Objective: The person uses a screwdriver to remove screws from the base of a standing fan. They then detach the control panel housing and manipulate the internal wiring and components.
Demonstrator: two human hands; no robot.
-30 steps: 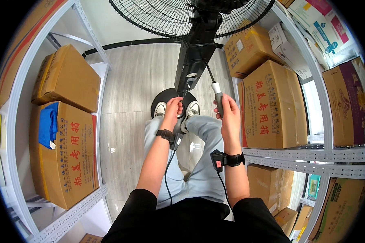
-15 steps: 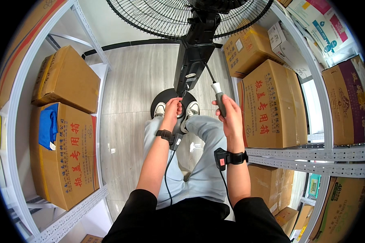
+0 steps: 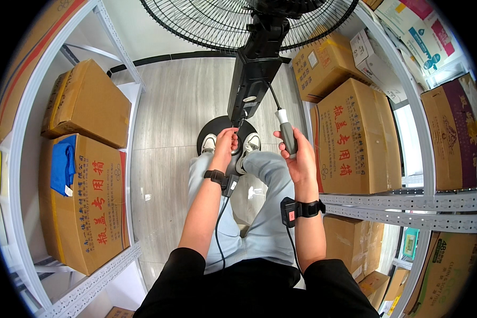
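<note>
Fan column. Right of it: screwdriver, right hand wrapped around; best kept aligned, pressed steadily. Near its lower end: left hand, pinched, contents unclear.

Runs between white metal shelving at left and matching racks at right, both loaded with cardboard boxes. Shows streaked grey tiled floor; ends at white wall edged by black skirting.
</note>
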